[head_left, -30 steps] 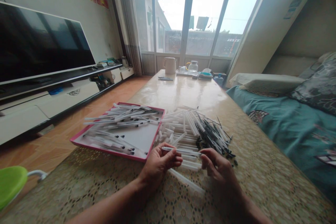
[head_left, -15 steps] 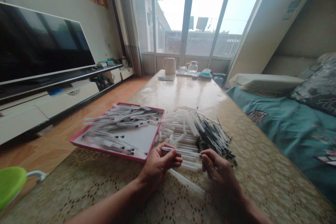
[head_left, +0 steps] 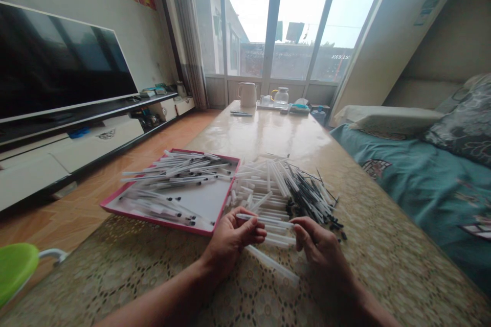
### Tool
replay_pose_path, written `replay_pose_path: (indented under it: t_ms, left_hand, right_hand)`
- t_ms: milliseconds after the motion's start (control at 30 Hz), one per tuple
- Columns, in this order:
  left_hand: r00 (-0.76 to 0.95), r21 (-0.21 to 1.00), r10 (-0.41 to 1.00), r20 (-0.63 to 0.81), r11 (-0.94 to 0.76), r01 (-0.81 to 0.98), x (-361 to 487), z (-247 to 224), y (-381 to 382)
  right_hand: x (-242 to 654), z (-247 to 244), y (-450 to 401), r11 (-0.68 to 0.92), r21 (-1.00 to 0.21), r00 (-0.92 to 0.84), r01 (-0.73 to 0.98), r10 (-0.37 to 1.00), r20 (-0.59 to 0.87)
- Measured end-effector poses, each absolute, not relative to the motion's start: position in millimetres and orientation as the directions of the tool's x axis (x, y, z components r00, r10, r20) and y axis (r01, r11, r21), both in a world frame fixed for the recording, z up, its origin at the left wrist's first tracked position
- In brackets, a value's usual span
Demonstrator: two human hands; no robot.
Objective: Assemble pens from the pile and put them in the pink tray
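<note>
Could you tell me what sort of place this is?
It looks like a room in a home, used for both living and sleeping: a bed with teal bedding lies beside the table, and a large TV stands on a low cabinet.

**Hidden, cut off and blurred, right now at the table**

Part of a slim clear plastic pen tube (head_left: pixel 264 221) is being hidden by the fingers of the left hand (head_left: pixel 230 244), and whether the tube is being touched by the right hand (head_left: pixel 321 251) cannot be told. The black tips in the heaped pile of pen parts (head_left: pixel 307 199) are too small to be made out. A bright green plastic object with a white wire handle (head_left: pixel 15 272) is being cut off at the lower left corner, a large black flat-screen television (head_left: pixel 57 66) by the left edge, and a grey patterned pillow (head_left: pixel 464 122) by the right edge. The small items on the far tray (head_left: pixel 282 106) are blurred.
</note>
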State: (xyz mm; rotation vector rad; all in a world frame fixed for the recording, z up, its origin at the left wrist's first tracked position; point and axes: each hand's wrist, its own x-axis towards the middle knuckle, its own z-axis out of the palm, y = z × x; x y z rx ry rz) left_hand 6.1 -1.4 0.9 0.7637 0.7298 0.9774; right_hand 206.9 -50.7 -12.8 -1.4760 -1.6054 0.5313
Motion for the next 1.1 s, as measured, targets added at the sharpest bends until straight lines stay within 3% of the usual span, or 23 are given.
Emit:
replay_pose_path:
  t_ms: [133,467,633,800,967,1100]
  left_hand:
    - [0.379,0.822,0.906,-0.189,0.357,-0.443,6.2,0.9,-1.3]
    - [0.351,0.803,0.913,-0.21,0.366,-0.471,5.3,1.2,-0.2]
    - [0.365,0.815,0.91,-0.199,0.36,-0.453,4.9,1.5,-1.3]
    - [0.374,0.819,0.91,-0.18,0.349,-0.456,4.7,4.7,-2.0]
    - [0.324,0.778,0.921,-0.217,0.364,-0.513,4.2,9.7,-3.6]
    - [0.294,0.77,0.931,-0.216,0.348,-0.535,4.9,9.2,-3.0]
  right_hand:
    - [208.4,-11.2,-50.9,0.222,-0.782,0.055,0.582,0.949,0.31]
    - [217.6,-9.3,-48.8,0.135,-0.794,0.191,0.593,0.934,0.302]
    - [210.3,-6.4,-49.9,0.251,-0.749,0.12,0.613,0.907,0.403]
    - [215.1,-3.1,-49.9,0.27,-0.715,0.048,0.644,0.919,0.391]
    - [247.7,0.2,-48.4,0.126,-0.81,0.334,0.572,0.866,0.371]
    - [273.4,-6.0,-44.8,0.038,-0.909,0.667,0.416,0.667,0.333]
